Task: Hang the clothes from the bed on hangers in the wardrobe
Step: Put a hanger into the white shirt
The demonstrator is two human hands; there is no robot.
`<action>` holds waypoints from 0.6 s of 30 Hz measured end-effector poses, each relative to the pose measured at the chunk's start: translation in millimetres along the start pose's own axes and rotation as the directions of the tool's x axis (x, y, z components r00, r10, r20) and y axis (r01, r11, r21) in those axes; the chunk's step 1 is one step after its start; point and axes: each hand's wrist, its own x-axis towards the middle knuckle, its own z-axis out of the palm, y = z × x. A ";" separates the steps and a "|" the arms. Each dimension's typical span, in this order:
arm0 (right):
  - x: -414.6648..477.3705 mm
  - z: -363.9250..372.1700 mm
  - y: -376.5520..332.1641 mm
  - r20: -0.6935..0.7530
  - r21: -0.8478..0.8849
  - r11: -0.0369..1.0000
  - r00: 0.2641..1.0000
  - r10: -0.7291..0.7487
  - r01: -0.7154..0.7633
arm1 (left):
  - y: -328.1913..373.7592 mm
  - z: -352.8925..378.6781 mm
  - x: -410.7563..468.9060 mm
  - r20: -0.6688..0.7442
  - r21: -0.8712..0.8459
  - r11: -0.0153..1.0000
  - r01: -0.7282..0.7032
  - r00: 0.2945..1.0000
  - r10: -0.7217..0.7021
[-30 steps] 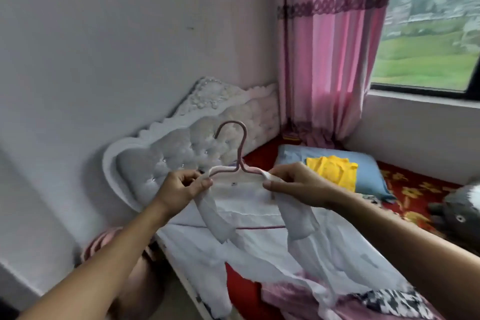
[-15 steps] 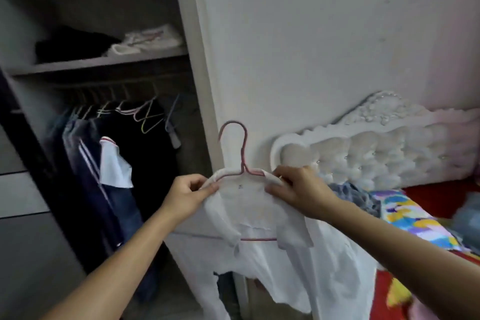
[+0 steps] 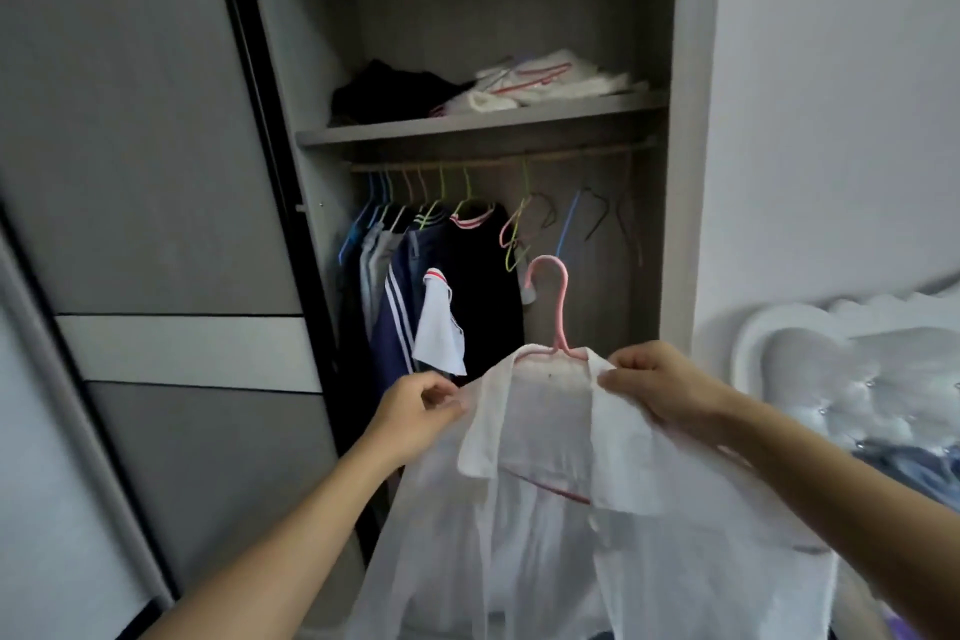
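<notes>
A thin white shirt [image 3: 571, 509] hangs on a pink hanger [image 3: 558, 307], held up in front of the open wardrobe [image 3: 332, 234]. My left hand [image 3: 415, 411] pinches the shirt's left shoulder. My right hand [image 3: 660, 387] grips its right shoulder by the collar. The hanger's hook stands upright between my hands, below the wardrobe rail [image 3: 498, 162]. Most of the hanger lies hidden inside the shirt.
Dark and blue clothes [image 3: 415, 286] hang on the rail's left half, with several bare hangers [image 3: 545, 224] on its right. Folded clothes [image 3: 530, 83] lie on the shelf above. A grey sliding door [image 3: 135, 172] stands left; the white tufted headboard [image 3: 852, 369] is at right.
The view has swung left from the bed and headboard to face the open wardrobe. Both hands have carried the shirt on its hanger along, keeping the same hold.
</notes>
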 end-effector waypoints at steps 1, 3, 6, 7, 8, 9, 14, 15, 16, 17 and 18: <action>14.1 4.7 -2.6 -0.057 0.038 0.999 0.998 0.038 -0.036 | -11.7 -5.7 5.3 -0.007 0.006 1.000 0.023 1.000 -0.023; 43.9 12.9 -6.7 -0.140 0.162 0.982 0.983 0.123 -0.099 | -33.5 -14.9 18.3 -0.015 0.027 0.998 0.064 0.998 -0.064; 90.1 28.5 -15.7 -0.140 0.265 0.953 0.972 0.188 -0.146 | -58.2 -23.0 47.8 -0.022 0.078 0.993 0.091 0.996 -0.090; 107.6 35.2 -19.7 -0.130 0.267 0.953 0.974 0.186 -0.146 | -65.4 -25.2 61.3 -0.020 0.099 0.991 0.088 0.996 -0.087; 126.2 41.7 -24.3 -0.131 0.251 0.958 0.976 0.175 -0.138 | -72.7 -26.9 76.6 -0.011 0.120 0.989 0.084 0.996 -0.084; 146.4 49.2 -28.5 -0.140 0.221 0.966 0.976 0.167 -0.134 | -79.2 -28.8 92.9 0.003 0.140 0.987 0.079 0.997 -0.080; 265.1 77.3 -47.3 -0.166 0.175 0.980 0.979 0.120 -0.091 | -104.2 -36.5 183.5 0.047 0.199 0.979 0.033 0.998 -0.043; 288.0 81.5 -51.0 -0.160 0.193 0.976 0.978 0.133 -0.102 | -106.8 -39.4 202.6 0.059 0.222 0.975 0.023 0.998 -0.037; 308.1 84.5 -54.2 -0.160 0.193 0.975 0.976 0.145 -0.113 | -108.9 -42.1 220.6 0.072 0.243 0.970 0.013 0.997 -0.031; 327.6 87.3 -57.4 -0.182 0.228 0.965 0.968 0.170 -0.127 | -109.7 -45.0 237.2 0.076 0.254 0.967 0.000 0.997 -0.020; 347.4 89.1 -62.5 -0.190 0.260 0.954 0.961 0.202 -0.149 | -111.0 -48.0 253.3 0.068 0.250 0.968 -0.014 0.998 -0.003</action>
